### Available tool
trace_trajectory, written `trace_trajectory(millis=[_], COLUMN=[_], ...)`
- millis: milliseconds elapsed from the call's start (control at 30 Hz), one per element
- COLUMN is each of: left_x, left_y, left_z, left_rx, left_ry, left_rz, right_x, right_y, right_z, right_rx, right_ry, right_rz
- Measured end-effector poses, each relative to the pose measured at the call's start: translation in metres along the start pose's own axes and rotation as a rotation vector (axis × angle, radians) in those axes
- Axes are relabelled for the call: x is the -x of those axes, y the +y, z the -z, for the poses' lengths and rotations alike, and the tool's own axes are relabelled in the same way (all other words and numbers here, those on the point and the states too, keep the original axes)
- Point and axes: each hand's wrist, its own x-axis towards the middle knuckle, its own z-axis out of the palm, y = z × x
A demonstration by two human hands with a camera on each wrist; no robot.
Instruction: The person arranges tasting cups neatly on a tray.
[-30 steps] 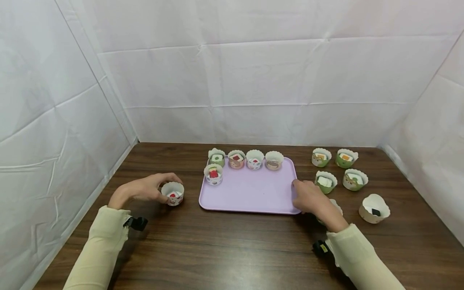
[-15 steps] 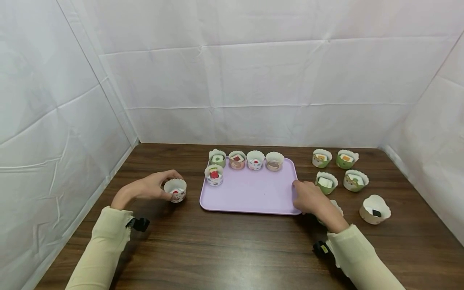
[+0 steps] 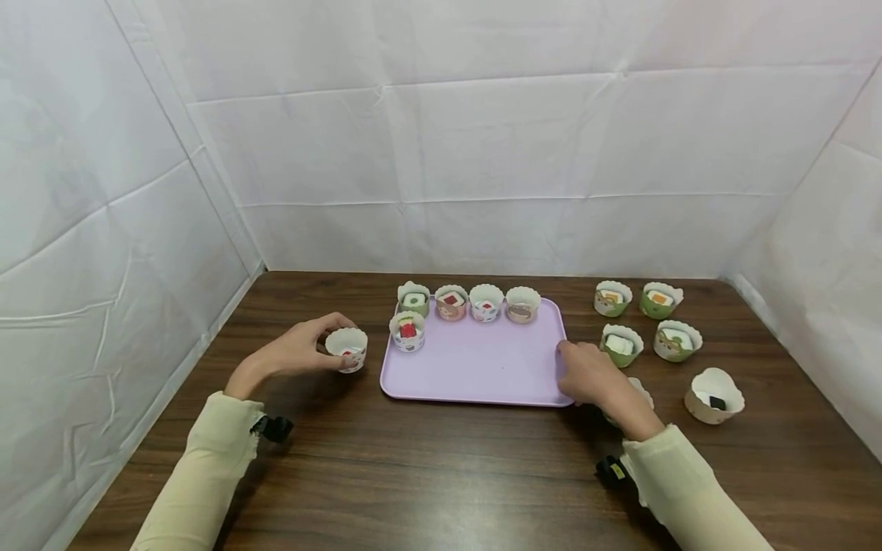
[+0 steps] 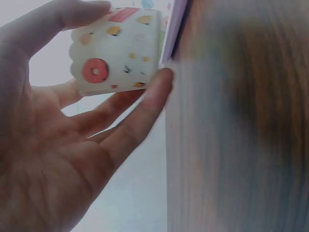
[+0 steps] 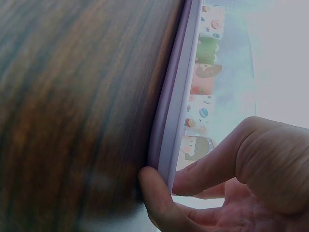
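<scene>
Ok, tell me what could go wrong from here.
The left hand pinches the ring-print baking cup; its thin-looking wall could buckle under a harder squeeze.

If it moves onto the lilac tray, it might bump the baking cup with a red piece near the tray's left edge.

The right hand, pinching the tray's right rim, shares its spot with a baking cup its wrist partly hides; pulling back could knock that cup.

We see lilac tray [image 3: 475, 367]: rectangular, lying flat, pinched at right edge | white paper cup [image 3: 347, 350]: doughnut-printed, scalloped rim, upright, gripped, just left of lilac tray
</scene>
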Motion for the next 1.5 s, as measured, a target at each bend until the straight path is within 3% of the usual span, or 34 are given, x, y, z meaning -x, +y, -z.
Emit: trace_trajectory(millis=[667,967,1267,1500], left_x=[-0.019,-0.033,-0.04,-0.054], left_y=[0.011,0.022,0.035,0.044], left_z=[-0.024,-0.027,-0.028,-0.034], left_rx=[-0.056,-0.09,-0.004,0.014], left_ry=[0.223,0.258,0.286,0.318], left_rz=[0.036,0.034,0.035,-0.011], right_x=[0.002,0.003,0.001,0.001], right_y=[-0.002,-0.002,-0.001,0.0], right_z=[0.001,0.002,0.0,0.001], right_rx=[0.013,0.012,0.002,0.009], right_ry=[0.009,0.024,0.013,0.02], right_rz=[0.001,0.011,0.006,0.005])
